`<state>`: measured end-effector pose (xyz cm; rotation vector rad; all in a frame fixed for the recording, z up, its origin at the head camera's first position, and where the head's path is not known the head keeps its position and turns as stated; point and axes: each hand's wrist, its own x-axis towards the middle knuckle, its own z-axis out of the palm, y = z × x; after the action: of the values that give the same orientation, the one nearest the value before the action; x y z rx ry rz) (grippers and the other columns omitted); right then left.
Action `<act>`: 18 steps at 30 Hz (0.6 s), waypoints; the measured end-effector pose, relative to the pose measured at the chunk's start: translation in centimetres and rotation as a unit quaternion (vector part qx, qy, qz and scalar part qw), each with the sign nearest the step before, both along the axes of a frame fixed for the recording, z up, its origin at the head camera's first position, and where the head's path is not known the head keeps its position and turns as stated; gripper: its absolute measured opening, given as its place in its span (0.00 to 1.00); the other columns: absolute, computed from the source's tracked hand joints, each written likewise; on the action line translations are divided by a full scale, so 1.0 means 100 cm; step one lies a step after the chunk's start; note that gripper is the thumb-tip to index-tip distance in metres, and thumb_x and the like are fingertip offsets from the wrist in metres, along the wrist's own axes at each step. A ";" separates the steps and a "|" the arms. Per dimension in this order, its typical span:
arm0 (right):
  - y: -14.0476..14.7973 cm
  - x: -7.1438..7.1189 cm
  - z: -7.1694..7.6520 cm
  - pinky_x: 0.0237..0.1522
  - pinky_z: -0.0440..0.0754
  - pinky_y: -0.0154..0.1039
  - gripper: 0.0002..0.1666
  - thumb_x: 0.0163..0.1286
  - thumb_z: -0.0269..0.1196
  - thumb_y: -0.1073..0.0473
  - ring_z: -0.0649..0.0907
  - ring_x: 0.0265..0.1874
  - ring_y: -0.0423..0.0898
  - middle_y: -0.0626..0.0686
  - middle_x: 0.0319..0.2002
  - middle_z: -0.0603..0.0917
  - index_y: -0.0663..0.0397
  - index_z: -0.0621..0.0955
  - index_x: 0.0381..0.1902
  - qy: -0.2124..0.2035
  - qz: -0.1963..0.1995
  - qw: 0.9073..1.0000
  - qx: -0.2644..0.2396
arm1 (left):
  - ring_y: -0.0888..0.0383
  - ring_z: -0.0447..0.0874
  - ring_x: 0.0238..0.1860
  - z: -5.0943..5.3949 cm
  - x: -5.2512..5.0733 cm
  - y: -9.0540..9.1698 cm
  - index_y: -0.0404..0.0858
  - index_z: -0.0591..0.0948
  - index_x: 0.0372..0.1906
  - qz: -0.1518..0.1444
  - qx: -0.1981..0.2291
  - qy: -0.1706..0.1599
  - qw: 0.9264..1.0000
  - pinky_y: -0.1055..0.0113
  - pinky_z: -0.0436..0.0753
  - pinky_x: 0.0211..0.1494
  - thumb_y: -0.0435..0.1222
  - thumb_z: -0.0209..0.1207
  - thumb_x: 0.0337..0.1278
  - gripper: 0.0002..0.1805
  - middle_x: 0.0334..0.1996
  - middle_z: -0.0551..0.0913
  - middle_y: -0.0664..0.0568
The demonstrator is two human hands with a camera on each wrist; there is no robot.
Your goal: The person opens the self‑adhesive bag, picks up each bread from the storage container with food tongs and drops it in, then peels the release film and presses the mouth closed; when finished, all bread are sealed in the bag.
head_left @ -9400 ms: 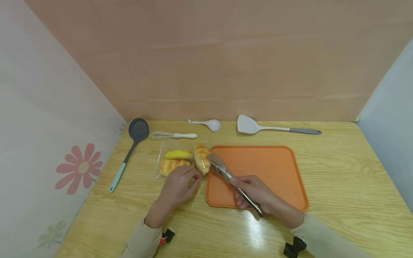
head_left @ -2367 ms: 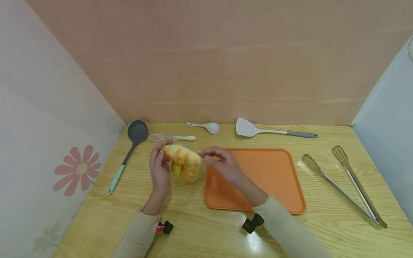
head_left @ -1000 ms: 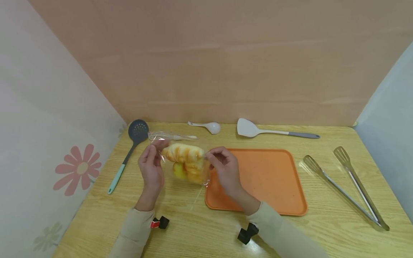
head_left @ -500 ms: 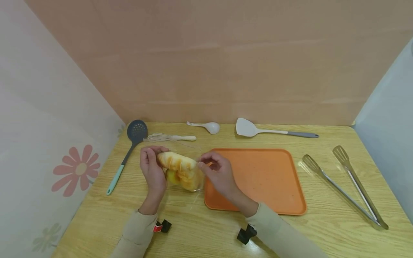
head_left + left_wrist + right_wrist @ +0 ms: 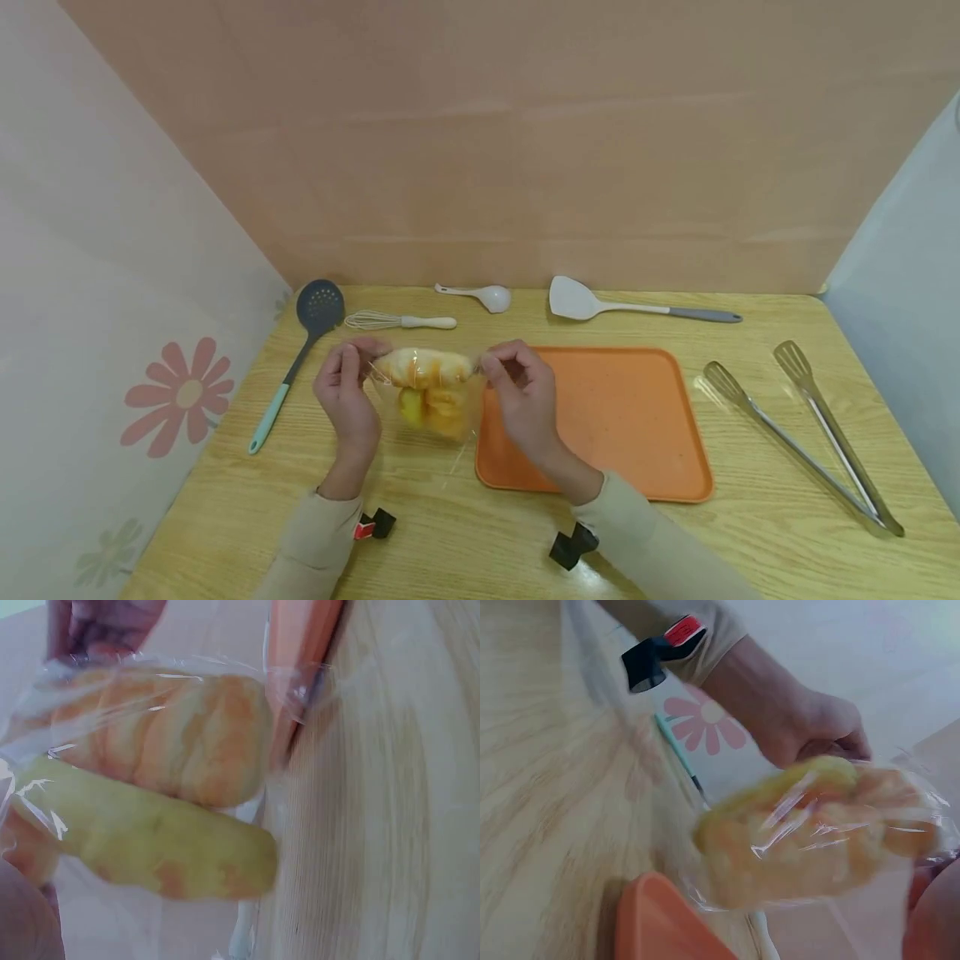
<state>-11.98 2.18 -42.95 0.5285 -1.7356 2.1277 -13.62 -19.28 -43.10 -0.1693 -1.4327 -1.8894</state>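
Note:
A clear plastic bag (image 5: pixel 469 410) with three bread rolls inside is held up above the table, left of the orange tray (image 5: pixel 600 425). One pale, golden-striped roll (image 5: pixel 423 367) lies across the top of the bag. Under it are a yellow roll (image 5: pixel 411 407) and another striped roll (image 5: pixel 447 412). My left hand (image 5: pixel 348 400) pinches the bag's upper left corner. At the upper right corner, my right hand (image 5: pixel 525 400) pinches the plastic between thumb and fingers. The left wrist view shows the yellow roll (image 5: pixel 157 832) close up through the film.
Metal tongs (image 5: pixel 840 450) lie spread apart on the table at the right. Along the back are a slotted skimmer (image 5: pixel 321 308), a whisk (image 5: pixel 401 321), a white spoon (image 5: pixel 491 297) and a white spatula (image 5: pixel 577 298). Walls border the table at the back and sides.
The tongs have gone from my right hand to the table's right side. The third roll is now in the bag, which both hands have lifted. Most recently, the hands drew slightly apart.

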 end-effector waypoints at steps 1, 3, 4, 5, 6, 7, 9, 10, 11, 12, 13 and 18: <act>0.000 0.000 0.000 0.37 0.84 0.33 0.06 0.79 0.63 0.75 0.86 0.33 0.41 0.65 0.34 0.85 0.75 0.81 0.37 -0.017 0.013 1.000 -0.004 | 0.61 0.89 0.34 -0.001 0.001 0.001 0.21 0.83 0.35 0.004 -0.004 -0.005 1.000 0.71 0.84 0.40 0.31 0.50 0.89 0.21 0.31 0.91 0.53; -0.001 0.001 0.001 0.36 0.84 0.34 0.08 0.82 0.61 0.73 0.86 0.32 0.40 0.62 0.33 0.85 0.76 0.80 0.39 -0.057 0.039 0.998 -0.005 | 0.60 0.88 0.33 -0.002 0.002 0.001 0.26 0.82 0.34 0.007 0.002 -0.026 1.000 0.71 0.85 0.41 0.32 0.48 0.90 0.22 0.30 0.89 0.54; -0.002 0.001 0.001 0.36 0.84 0.33 0.09 0.82 0.61 0.72 0.86 0.32 0.39 0.62 0.33 0.86 0.76 0.81 0.40 -0.079 0.051 0.996 -0.003 | 0.60 0.88 0.33 -0.002 0.003 0.002 0.29 0.81 0.34 0.007 0.009 -0.042 0.999 0.71 0.86 0.42 0.32 0.47 0.90 0.21 0.29 0.88 0.55; -0.002 0.002 0.001 0.37 0.85 0.34 0.10 0.83 0.61 0.71 0.86 0.31 0.39 0.61 0.33 0.86 0.77 0.81 0.40 -0.095 0.059 0.994 0.001 | 0.60 0.88 0.32 -0.001 0.004 0.002 0.31 0.81 0.34 0.006 0.014 -0.060 0.998 0.71 0.86 0.41 0.33 0.46 0.91 0.21 0.29 0.88 0.55; -0.002 0.002 0.001 0.37 0.85 0.34 0.10 0.83 0.61 0.71 0.86 0.31 0.39 0.60 0.33 0.87 0.77 0.81 0.41 -0.110 0.062 0.992 0.005 | 0.60 0.87 0.32 -0.001 0.004 0.002 0.34 0.80 0.33 0.006 0.017 -0.081 0.997 0.72 0.85 0.40 0.33 0.45 0.91 0.21 0.29 0.88 0.55; -0.003 0.002 0.001 0.38 0.86 0.34 0.09 0.83 0.62 0.70 0.86 0.31 0.40 0.60 0.33 0.87 0.77 0.82 0.42 -0.123 0.060 0.991 0.012 | 0.61 0.85 0.30 -0.001 0.005 0.002 0.36 0.79 0.33 0.007 0.018 -0.102 0.995 0.73 0.83 0.37 0.33 0.44 0.90 0.21 0.28 0.87 0.56; -0.003 0.002 0.001 0.38 0.86 0.35 0.08 0.82 0.64 0.70 0.86 0.31 0.40 0.60 0.34 0.87 0.75 0.85 0.46 -0.145 0.049 0.988 0.019 | 0.61 0.84 0.30 0.000 0.006 0.002 0.37 0.78 0.33 0.007 0.012 -0.138 0.990 0.74 0.81 0.37 0.33 0.43 0.90 0.20 0.29 0.86 0.56; -0.004 0.002 0.002 0.37 0.85 0.35 0.08 0.81 0.65 0.70 0.86 0.31 0.41 0.60 0.34 0.87 0.74 0.86 0.49 -0.154 0.043 0.987 0.021 | 0.61 0.83 0.31 0.001 0.006 0.001 0.37 0.77 0.33 0.006 0.008 -0.152 0.988 0.74 0.80 0.37 0.33 0.43 0.89 0.20 0.29 0.86 0.56; -0.004 0.002 0.002 0.36 0.85 0.34 0.09 0.81 0.65 0.70 0.86 0.31 0.41 0.60 0.36 0.88 0.73 0.87 0.51 -0.159 0.037 0.986 0.021 | 0.61 0.83 0.31 0.002 0.006 0.001 0.38 0.77 0.33 0.004 0.002 -0.164 0.987 0.74 0.80 0.38 0.33 0.43 0.90 0.20 0.29 0.85 0.56; -0.004 0.001 0.002 0.36 0.85 0.34 0.10 0.80 0.66 0.70 0.86 0.31 0.42 0.60 0.38 0.89 0.72 0.88 0.53 -0.163 0.029 0.986 0.022 | 0.61 0.82 0.31 0.002 0.006 0.001 0.38 0.76 0.34 0.003 -0.002 -0.173 0.985 0.74 0.80 0.38 0.33 0.42 0.90 0.19 0.29 0.85 0.55; -0.004 0.001 0.001 0.36 0.85 0.34 0.11 0.80 0.66 0.70 0.85 0.32 0.42 0.61 0.39 0.89 0.71 0.89 0.55 -0.164 0.023 0.986 0.023 | 0.61 0.82 0.32 0.002 0.006 0.002 0.37 0.76 0.34 0.001 -0.005 -0.178 0.984 0.73 0.81 0.40 0.34 0.42 0.90 0.19 0.30 0.84 0.55; -0.006 0.001 0.001 0.42 0.88 0.37 0.12 0.82 0.65 0.68 0.86 0.40 0.46 0.61 0.46 0.92 0.72 0.90 0.53 -0.171 0.006 0.985 0.006 | 0.60 0.86 0.34 0.001 0.006 0.002 0.38 0.76 0.35 -0.003 -0.004 -0.181 0.983 0.72 0.84 0.44 0.32 0.41 0.90 0.19 0.30 0.85 0.54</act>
<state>-11.91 1.60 -42.88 0.1819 -1.9229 2.3248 -13.05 -19.08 -42.97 0.1781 -1.6776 -1.9908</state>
